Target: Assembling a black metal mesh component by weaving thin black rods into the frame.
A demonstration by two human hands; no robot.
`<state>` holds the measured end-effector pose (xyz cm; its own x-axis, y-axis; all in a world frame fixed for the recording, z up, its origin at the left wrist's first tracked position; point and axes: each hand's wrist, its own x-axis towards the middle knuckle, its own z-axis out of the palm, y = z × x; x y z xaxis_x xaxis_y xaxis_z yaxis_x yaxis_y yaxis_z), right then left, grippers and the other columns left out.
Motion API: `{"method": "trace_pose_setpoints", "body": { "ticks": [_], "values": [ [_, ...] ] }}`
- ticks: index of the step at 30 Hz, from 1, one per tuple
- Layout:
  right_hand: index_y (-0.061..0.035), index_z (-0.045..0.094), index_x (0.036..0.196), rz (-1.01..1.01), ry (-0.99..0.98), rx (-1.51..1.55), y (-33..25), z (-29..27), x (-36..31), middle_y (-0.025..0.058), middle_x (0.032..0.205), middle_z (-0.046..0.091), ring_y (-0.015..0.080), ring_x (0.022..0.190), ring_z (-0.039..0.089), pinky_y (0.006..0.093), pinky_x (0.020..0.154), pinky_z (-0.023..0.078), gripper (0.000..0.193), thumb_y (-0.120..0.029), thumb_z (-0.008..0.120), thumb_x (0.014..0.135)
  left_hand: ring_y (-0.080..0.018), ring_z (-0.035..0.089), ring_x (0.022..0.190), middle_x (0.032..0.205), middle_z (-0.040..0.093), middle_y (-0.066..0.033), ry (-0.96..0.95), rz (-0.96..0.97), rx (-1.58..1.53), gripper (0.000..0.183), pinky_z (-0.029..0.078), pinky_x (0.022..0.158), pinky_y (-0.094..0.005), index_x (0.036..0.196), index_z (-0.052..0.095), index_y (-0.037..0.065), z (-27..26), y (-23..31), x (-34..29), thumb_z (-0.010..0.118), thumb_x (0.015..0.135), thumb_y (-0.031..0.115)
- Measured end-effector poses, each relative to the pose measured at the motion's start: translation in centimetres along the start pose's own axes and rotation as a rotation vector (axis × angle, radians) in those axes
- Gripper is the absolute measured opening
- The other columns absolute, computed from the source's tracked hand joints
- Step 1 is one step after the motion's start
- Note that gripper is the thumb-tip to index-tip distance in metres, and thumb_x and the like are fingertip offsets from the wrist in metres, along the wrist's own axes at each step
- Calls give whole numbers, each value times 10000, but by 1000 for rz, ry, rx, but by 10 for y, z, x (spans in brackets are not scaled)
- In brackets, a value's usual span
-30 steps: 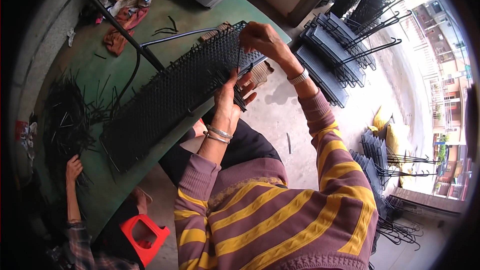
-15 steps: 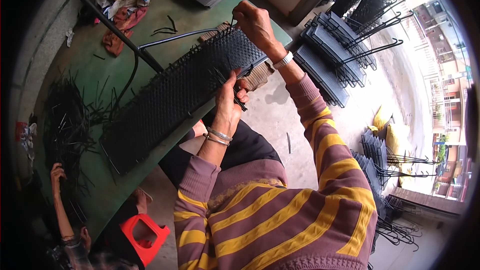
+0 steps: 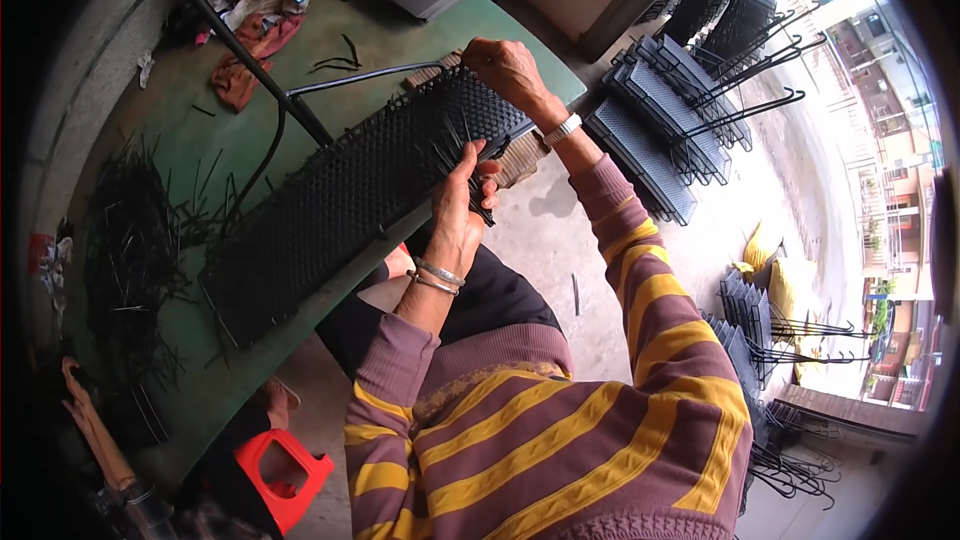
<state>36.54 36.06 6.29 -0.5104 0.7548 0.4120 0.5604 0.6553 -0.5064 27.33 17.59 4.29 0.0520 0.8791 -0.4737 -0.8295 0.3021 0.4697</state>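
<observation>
A long black mesh panel (image 3: 330, 210) lies slantwise on the green table, its far edge lined with small dark tie ends. My left hand (image 3: 462, 202) is closed around a bunch of thin black plastic ties (image 3: 452, 148), over the panel's near edge toward the right end. My right hand (image 3: 508, 72) is a closed fist at the far right corner of the panel, touching or just above its edge. Whatever those fingers pinch is hidden behind the knuckles.
Left on the green table (image 3: 235, 345) lies a heap of loose black ties (image 3: 135, 250). A co-worker's hand (image 3: 85, 400) is beside it. A black metal bar (image 3: 235, 45) crosses behind the panel. A red stool (image 3: 285, 480) stands below; stacked mesh racks (image 3: 665, 110) sit right.
My right hand has come down toward the panel's far corner. My left hand stays with the ties. The co-worker's hand has moved away from the heap and opened.
</observation>
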Motion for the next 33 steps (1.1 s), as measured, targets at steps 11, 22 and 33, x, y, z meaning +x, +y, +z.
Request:
{"method": "trace_pose_setpoints", "body": {
  "ticks": [11,22,33],
  "values": [
    [4,645,878,193,-438,615,-42,-53,-43,41,764,664,106,673,615,259,619,498,218,-204,581,899,-95,497,548,794,671,-73,29,-31,-10,245,351,449,-233,1047,654,118,12,1,0,673,875,292],
    [-9,525,892,-67,414,73,-1,-14,5,127,729,635,225,639,668,313,565,513,58,-60,553,898,-93,458,527,773,649,-65,203,-36,49,180,391,514,-264,922,649,75,9,-14,3,621,915,252],
    [-7,589,866,-5,313,183,1,-3,5,120,715,641,193,644,665,319,585,512,69,-59,544,869,-69,383,483,706,588,-44,122,-59,-67,203,335,463,-234,972,586,78,8,-11,-3,605,929,275]
  ]
}}
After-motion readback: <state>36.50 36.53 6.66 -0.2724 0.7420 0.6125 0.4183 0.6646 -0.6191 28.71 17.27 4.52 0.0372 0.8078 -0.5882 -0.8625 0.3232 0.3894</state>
